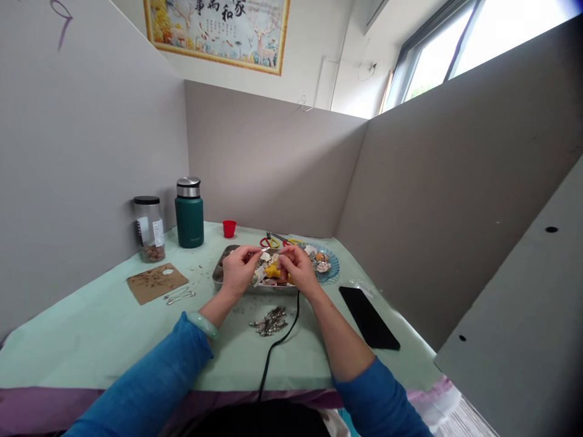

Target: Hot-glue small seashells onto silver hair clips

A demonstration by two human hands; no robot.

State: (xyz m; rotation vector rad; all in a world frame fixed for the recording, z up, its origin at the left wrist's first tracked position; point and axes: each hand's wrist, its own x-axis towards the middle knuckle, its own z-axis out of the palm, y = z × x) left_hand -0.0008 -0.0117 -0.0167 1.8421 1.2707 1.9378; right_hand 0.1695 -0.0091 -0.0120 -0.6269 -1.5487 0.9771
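Observation:
Over a metal tray (pixel 217 280), my left hand (pixel 237 270) pinches a small white piece (pixel 265 249) between thumb and fingertips. My right hand (pixel 298 270) is raised close beside it, its thumb and fingers pressed together; whatever they hold is too small to make out. The fingertips of both hands nearly meet. Below them, the tray holds a mix of pale shell-like pieces and a yellow piece (pixel 272 271), partly hidden by my hands. On the cloth in front of the tray lies a pile of small metal pieces (pixel 271 321).
Right of the tray sits a blue plate (pixel 335 262) with shell-like pieces. Red-and-yellow-handled tools (pixel 269 243) and a red cup (pixel 229 229) lie behind. Leftward are a green bottle (pixel 189 218), jar (pixel 149 233), brown board (pixel 155 284) and safety pins (pixel 180 296). A black slab (pixel 368 318) lies right.

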